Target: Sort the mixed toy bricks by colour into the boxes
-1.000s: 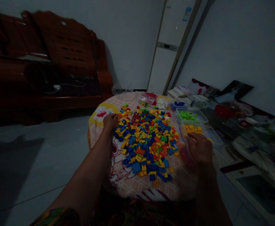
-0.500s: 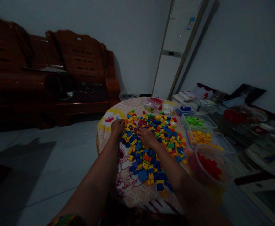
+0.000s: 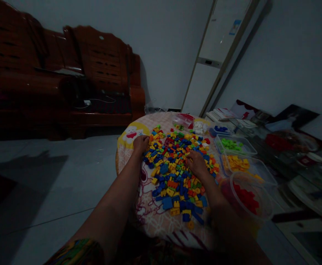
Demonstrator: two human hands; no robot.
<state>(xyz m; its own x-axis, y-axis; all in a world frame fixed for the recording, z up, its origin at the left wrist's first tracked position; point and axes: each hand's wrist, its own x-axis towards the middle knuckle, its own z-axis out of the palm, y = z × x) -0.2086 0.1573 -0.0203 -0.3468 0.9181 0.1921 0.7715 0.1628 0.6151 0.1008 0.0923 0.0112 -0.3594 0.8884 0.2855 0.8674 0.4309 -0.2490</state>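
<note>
A wide heap of mixed toy building bricks (image 3: 172,184), blue, yellow, orange, red and green, covers the middle of a round table with a patterned cloth (image 3: 163,226). My left hand (image 3: 140,144) rests at the heap's left edge, its fingers curled closed; whatever lies in them is hidden. Over the right part of the heap is my right hand (image 3: 197,163), fingers bent and pressed toward the bricks near a yellow piece. I cannot make out what, if anything, its fingertips grip.
Along the right stand clear boxes of green bricks (image 3: 231,145), yellow bricks (image 3: 236,162) and blue bricks (image 3: 221,129), plus a round tub (image 3: 269,206) with red bricks. White bricks (image 3: 199,127) lie at the back beside a clear red-toned container (image 3: 183,120). A wooden sofa (image 3: 103,66) stands behind left.
My right hand has moved right across the heap, from its centre to its right part. My left hand stays at the left edge. The view has shifted slightly.
</note>
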